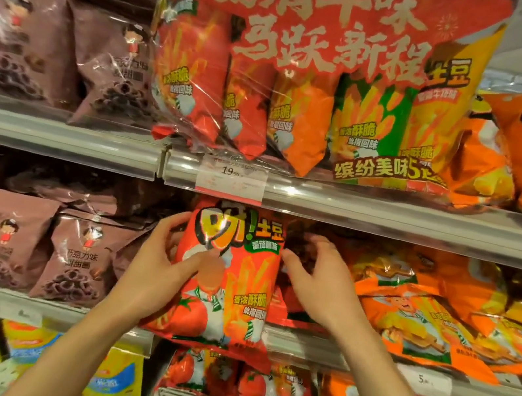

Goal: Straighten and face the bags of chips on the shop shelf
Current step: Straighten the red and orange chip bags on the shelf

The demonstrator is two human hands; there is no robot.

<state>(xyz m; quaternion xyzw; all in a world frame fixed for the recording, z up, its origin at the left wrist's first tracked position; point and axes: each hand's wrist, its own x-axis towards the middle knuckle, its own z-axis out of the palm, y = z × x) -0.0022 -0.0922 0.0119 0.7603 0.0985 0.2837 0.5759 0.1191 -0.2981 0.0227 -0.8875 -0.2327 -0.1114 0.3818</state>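
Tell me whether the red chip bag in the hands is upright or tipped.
Upright, front facing out: the red chip bag shows its logo at the top and tomato at the bottom. The left hand holds its edge; the right hand touches the other side.

Grey metal shelves (56,132) run across in tiers, each front edge fitted with a clear plastic strip that catches the overhead light. A white price label (231,180) sits on the upper rail, another (424,380) lower right.
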